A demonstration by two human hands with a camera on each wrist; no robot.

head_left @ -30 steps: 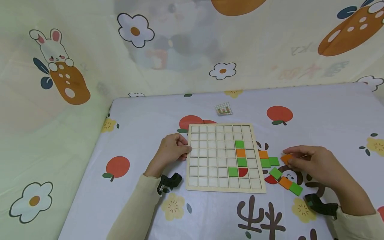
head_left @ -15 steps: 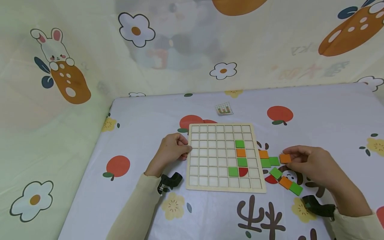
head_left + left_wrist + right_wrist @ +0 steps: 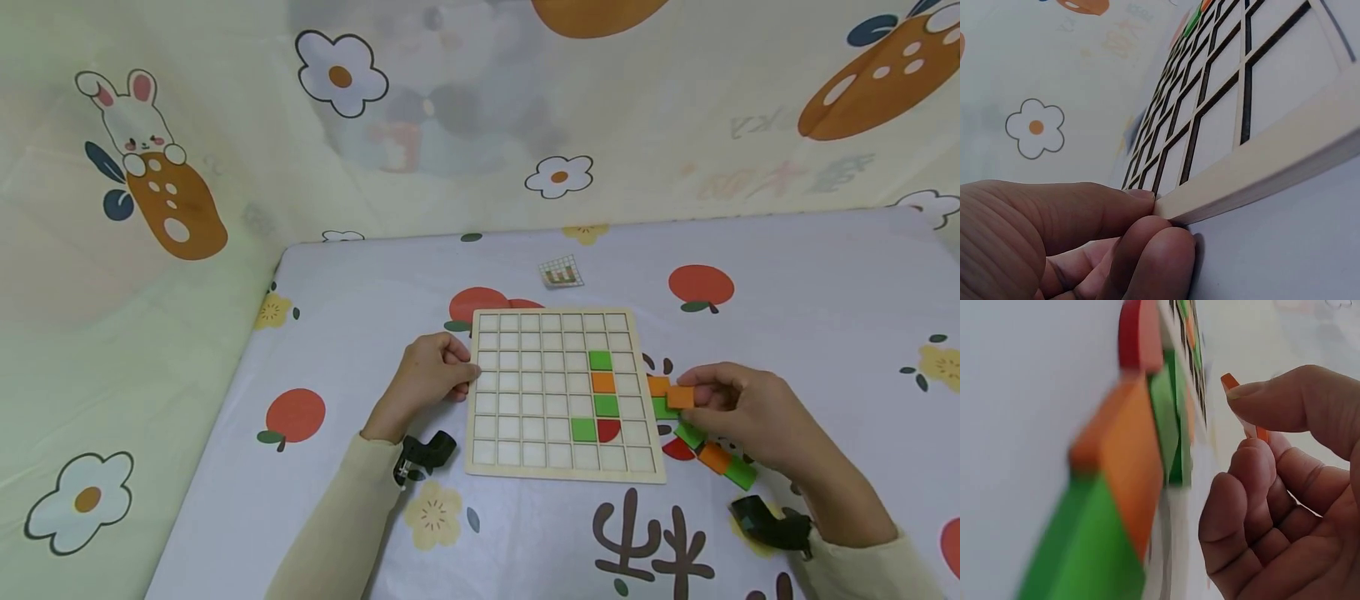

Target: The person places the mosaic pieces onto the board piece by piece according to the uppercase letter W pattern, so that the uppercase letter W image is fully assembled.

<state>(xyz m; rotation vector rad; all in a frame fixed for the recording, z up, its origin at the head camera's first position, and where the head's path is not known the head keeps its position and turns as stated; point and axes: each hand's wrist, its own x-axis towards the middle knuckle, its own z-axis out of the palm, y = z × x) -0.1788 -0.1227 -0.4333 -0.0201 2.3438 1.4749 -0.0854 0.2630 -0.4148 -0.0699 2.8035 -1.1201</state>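
Observation:
A wooden grid board [image 3: 525,463] lies on the table with green and orange square tiles and a red quarter-round tile in cells on its right side. My left hand [image 3: 431,371] pinches the board's left edge, thumb on the rim [image 3: 1235,178] and curled fingers against its side. My right hand [image 3: 750,408] pinches an orange square tile [image 3: 680,397] between thumb and fingertips, just right of the board. In the right wrist view this orange tile [image 3: 1230,382] is tilted and raised off the table. Below it lie loose tiles, partly covered by the hand.
Beside the board's right edge lie another orange tile [image 3: 657,385], a green tile [image 3: 663,408], a red quarter-round tile [image 3: 678,449] and several others. A small card with a printed grid pattern [image 3: 561,272] lies behind the board. A patterned cloth wall [image 3: 450,192] rises at the back.
My right hand has turned the orange tile flatter and carried it left toward the board, over the loose tiles. The left hand and the board have stayed in place.

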